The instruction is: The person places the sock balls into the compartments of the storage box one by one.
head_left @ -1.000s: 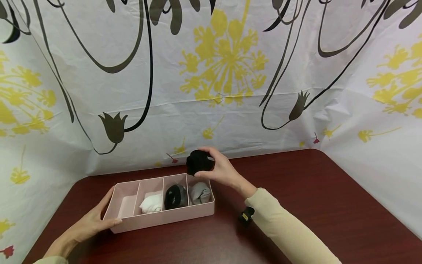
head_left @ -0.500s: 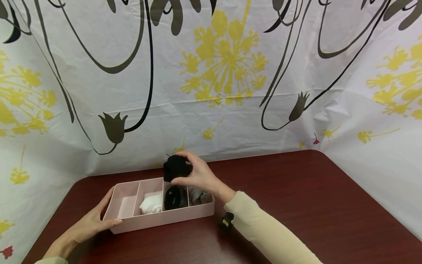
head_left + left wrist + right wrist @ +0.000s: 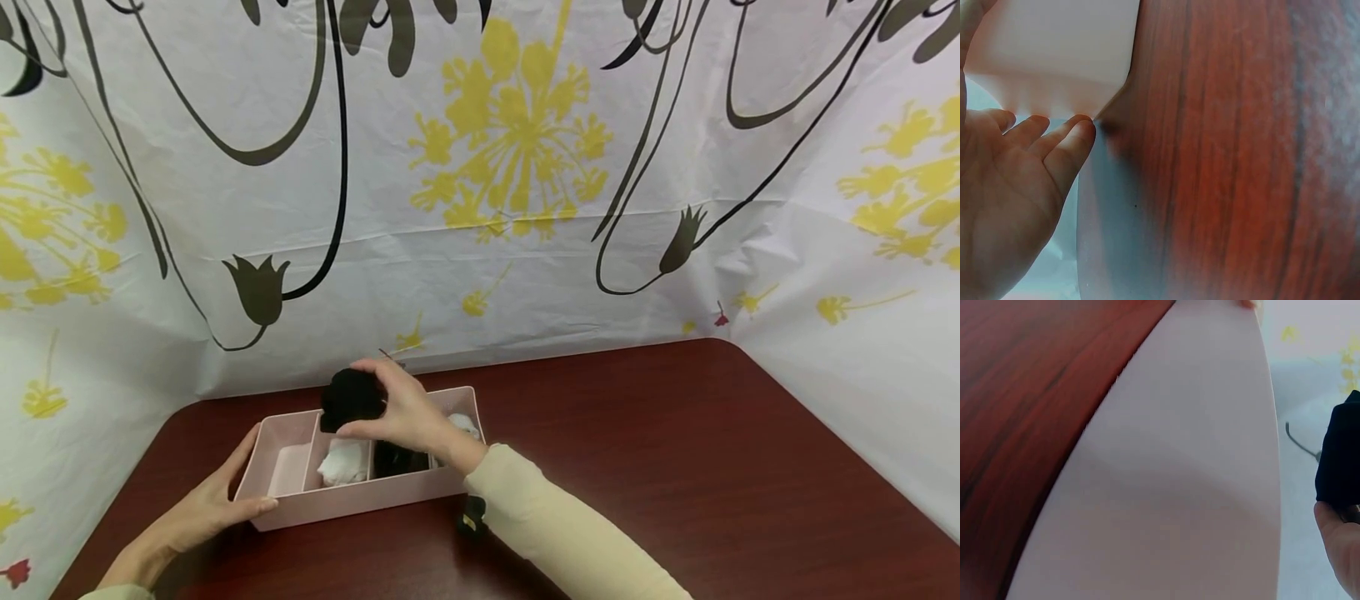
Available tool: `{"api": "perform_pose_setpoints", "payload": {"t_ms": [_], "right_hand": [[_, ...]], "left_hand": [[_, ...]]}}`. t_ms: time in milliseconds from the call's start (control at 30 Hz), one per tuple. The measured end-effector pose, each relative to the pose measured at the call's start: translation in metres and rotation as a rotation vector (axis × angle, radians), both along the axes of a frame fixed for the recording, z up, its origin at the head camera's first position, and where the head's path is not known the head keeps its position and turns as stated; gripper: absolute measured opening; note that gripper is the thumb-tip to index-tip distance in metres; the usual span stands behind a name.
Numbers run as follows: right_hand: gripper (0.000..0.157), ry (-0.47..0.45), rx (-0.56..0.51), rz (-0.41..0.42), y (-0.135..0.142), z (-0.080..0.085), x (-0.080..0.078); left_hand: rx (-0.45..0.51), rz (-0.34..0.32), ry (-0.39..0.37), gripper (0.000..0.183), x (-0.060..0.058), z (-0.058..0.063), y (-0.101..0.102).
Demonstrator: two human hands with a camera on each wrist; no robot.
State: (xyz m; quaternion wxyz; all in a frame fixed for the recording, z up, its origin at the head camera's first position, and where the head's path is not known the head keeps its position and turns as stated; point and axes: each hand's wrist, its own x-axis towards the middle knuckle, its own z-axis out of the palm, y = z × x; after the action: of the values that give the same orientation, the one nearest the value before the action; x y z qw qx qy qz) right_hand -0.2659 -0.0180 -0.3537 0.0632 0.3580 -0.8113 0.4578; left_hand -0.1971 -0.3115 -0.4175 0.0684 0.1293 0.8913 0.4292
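Note:
My right hand (image 3: 408, 412) pinches a black rolled bundle of cloth (image 3: 352, 400) between thumb and fingers, above the back of the second compartment from the left. Below is a pink divided box (image 3: 360, 506). Its left end is held by my left hand (image 3: 202, 504), thumb at the front wall and fingers along the end wall; the fingertips (image 3: 1079, 128) touch that wall in the left wrist view. A white cloth bundle (image 3: 343, 463) lies in the second compartment. Dark contents (image 3: 397, 457) fill the third, partly hidden by my right hand. Something light grey (image 3: 463, 423) shows in the rightmost.
The box stands on a dark red wooden table (image 3: 637, 450), at its left side. A white patterned sheet (image 3: 480, 183) hangs behind the table and at both sides. A small black device (image 3: 472, 515) sits under my right sleeve.
My right hand has carried the black bundle leftward and slightly down, from over the rightmost compartment to over the second from left. The left hand and box have stayed in place.

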Motion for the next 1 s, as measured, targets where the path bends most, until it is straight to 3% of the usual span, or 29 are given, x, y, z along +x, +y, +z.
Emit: {"api": "perform_pose_setpoints", "payload": {"t_ms": [200, 700, 1000], "right_hand": [[0.074, 0.002, 0.010, 0.025, -0.021, 0.001, 0.008], [0.075, 0.005, 0.148, -0.028, -0.057, -0.010, 0.021], [0.076, 0.132, 0.269, -0.032, -0.068, -0.015, 0.024]], "left_hand": [[0.041, -0.003, -0.082, 0.097, -0.003, 0.002, 0.002], [0.024, -0.023, -0.082, 0.096, -0.003, 0.000, 0.000], [0.048, -0.041, -0.065, 0.094, -0.003, -0.001, -0.001]]}}
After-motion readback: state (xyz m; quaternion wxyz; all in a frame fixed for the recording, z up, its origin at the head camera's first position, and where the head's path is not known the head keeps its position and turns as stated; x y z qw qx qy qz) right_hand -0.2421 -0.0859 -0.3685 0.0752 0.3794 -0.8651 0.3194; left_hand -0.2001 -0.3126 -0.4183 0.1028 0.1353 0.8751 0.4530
